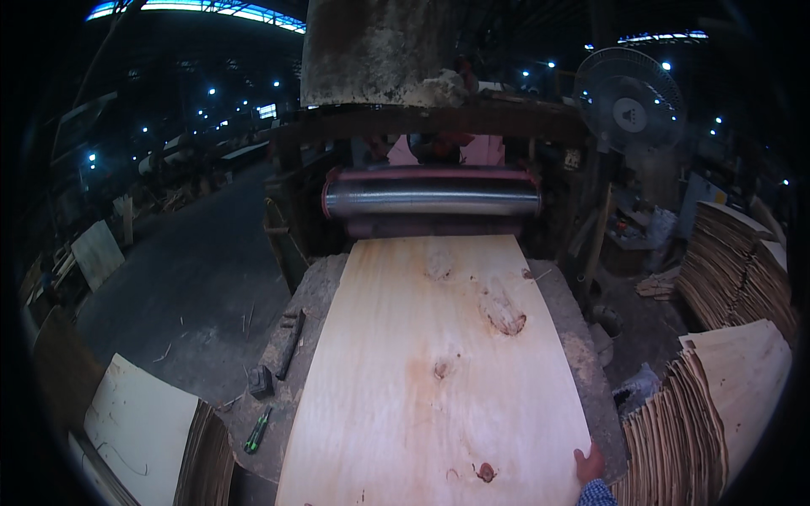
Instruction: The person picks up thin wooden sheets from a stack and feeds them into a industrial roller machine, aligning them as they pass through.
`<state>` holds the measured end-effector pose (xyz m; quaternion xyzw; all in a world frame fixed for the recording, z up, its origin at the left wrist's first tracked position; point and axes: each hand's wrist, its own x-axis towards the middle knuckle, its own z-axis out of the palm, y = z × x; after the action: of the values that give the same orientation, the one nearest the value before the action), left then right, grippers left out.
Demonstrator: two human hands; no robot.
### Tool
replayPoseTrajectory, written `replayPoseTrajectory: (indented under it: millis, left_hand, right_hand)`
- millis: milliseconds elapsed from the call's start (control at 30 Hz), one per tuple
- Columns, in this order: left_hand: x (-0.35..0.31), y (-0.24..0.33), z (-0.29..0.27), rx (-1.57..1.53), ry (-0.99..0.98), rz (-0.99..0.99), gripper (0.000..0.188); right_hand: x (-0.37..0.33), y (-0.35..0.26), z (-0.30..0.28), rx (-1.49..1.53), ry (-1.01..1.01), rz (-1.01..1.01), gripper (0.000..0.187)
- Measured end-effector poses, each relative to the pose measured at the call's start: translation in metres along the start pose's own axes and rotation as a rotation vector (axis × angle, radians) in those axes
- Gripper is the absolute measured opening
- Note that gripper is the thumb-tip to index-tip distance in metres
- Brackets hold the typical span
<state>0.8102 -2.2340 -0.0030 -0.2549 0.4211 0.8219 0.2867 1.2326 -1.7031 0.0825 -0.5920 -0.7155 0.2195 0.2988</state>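
A large pale wood veneer sheet (392, 337) with several knots lies on the worktable (325, 282), its far edge up against the machine's shiny metal roller (434, 196). At the sheet's near right edge is my right hand (591, 464), in a checked sleeve. The thumb rests by the edge and the hand is closed on it; the other fingers are partly hidden. My left hand is out of view. Left of the sheet, a green utility knife (256, 430) lies on the table beside a dark block (261, 382) and a dark bar (290, 344).
Stacks of veneer stand close by, one at the near left (148, 430) and one at the near right (688, 422). A taller veneer pile (726, 266) is farther back on the right. Behind the machine frame's right side stands a fan (629, 110).
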Motion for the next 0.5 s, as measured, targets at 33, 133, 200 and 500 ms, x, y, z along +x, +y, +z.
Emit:
replayPoseTrajectory:
  millis: [33, 133, 200, 500]
  left_hand:
    - [0.0, 0.0, 0.0, -0.011, -0.006, -0.001, 0.075]
    - [0.002, -0.002, -0.002, -0.038, -0.018, -0.019, 0.074]
    - [0.003, -0.003, -0.003, -0.047, -0.019, -0.026, 0.074]
    - [0.005, -0.002, -0.004, -0.005, 0.044, -0.046, 0.077]
  right_hand:
    - [0.0, 0.0, 0.0, -0.03, 0.026, -0.013, 0.066]
    - [-0.002, -0.003, 0.001, -0.061, 0.089, -0.084, 0.059]
    - [-0.003, -0.007, 0.0, -0.041, 0.109, -0.132, 0.058]
    - [-0.001, -0.008, -0.004, -0.117, 0.022, 0.005, 0.047]
